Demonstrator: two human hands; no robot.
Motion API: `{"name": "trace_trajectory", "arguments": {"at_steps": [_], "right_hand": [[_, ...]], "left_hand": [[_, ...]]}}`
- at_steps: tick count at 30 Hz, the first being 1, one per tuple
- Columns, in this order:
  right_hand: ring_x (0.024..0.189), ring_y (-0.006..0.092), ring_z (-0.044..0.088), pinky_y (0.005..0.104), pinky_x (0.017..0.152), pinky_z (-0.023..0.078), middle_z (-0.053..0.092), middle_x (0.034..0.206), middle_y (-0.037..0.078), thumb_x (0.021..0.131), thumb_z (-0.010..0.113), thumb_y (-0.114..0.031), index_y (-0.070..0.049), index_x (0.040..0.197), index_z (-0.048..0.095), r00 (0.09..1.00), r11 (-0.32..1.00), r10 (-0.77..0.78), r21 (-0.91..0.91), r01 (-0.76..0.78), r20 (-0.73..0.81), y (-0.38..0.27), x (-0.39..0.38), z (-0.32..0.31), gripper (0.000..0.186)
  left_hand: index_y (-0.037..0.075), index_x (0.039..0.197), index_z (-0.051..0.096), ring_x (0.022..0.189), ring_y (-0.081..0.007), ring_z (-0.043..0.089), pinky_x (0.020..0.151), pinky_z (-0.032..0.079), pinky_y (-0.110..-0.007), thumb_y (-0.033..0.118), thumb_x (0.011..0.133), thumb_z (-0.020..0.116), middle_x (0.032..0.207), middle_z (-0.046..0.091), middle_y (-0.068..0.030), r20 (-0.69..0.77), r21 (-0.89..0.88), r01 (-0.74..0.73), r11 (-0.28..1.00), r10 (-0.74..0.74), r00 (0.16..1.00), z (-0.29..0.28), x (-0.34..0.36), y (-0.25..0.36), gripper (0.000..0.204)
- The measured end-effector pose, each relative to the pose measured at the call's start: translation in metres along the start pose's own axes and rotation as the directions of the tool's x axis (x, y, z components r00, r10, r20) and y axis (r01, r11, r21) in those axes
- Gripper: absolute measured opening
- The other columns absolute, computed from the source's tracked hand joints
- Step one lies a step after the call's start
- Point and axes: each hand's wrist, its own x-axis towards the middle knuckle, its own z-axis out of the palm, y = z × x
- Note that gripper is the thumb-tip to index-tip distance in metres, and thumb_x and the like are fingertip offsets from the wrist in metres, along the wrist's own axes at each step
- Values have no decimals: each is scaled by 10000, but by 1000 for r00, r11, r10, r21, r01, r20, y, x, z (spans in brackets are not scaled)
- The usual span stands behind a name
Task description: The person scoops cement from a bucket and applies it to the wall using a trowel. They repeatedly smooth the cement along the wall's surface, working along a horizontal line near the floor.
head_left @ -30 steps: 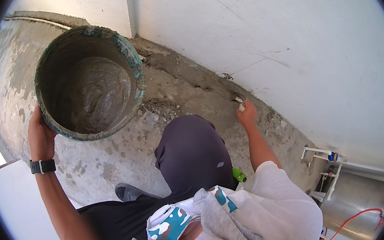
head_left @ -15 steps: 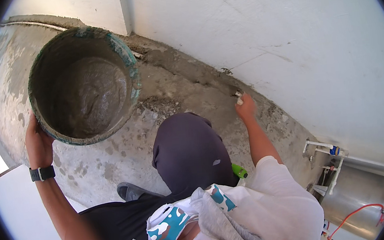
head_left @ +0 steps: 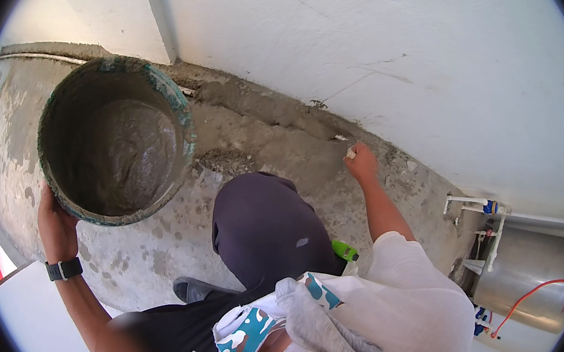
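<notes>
Bucket (head_left: 182, 107) of wet grey mix (head_left: 136, 153), upper left
Our left grip (head_left: 58, 228) holds its side; right grip (head_left: 362, 163) holds a pale handle (head_left: 351, 154).

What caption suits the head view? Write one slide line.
Left hand against a bucket of wet grey mix, right hand gripping a pale-handled tool beside a white wall.
</notes>
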Motion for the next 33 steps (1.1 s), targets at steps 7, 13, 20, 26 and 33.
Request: {"name": "trace_trajectory", "arguments": {"at_steps": [7,13,20,26,33], "right_hand": [[927,393,662,485,762,514,679,975,183,778,819,-194,-66,1009,605,1000,999,-14,37,13,26,-17,11,18,340],[862,392,659,484,719,505,661,917,185,802,816,-214,-59,986,589,997,995,-29,94,35,-67,-35,7,6,331],[954,417,665,498,798,524,684,998,206,816,798,-237,-40,1065,606,997,998,-21,55,25,-73,-38,-8,11,371],[986,427,658,507,818,527,678,1029,218,821,791,-223,-32,1073,597,997,999,-21,39,24,-76,-37,-10,22,371],[986,424,661,515,816,527,668,1057,227,815,791,-228,-34,1096,590,1000,1000,-15,8,16,-18,-35,0,20,396]], "left_hand": [[53,1432,532,1157,-180,654,929,559,-382,398,1127,339,1330,661,-68,12,-3,-11,1000,11,1000,-6,1,1,499],[46,1436,527,1151,-177,657,931,556,-368,400,1127,342,1347,654,-73,-9,1,8,1000,-8,1000,-6,0,0,505],[42,1449,513,1163,-179,661,936,559,-357,398,1126,354,1349,657,-76,-35,-27,-6,1000,5,999,-5,1,3,506],[36,1432,526,1135,-170,670,909,563,-333,391,1125,363,1331,666,-79,-2,-29,-11,1000,11,1000,-8,2,3,497],[45,1417,540,1100,-163,681,903,566,-340,399,1127,344,1300,680,-70,-2,3,0,1000,0,1000,-3,-2,2,498]]}}
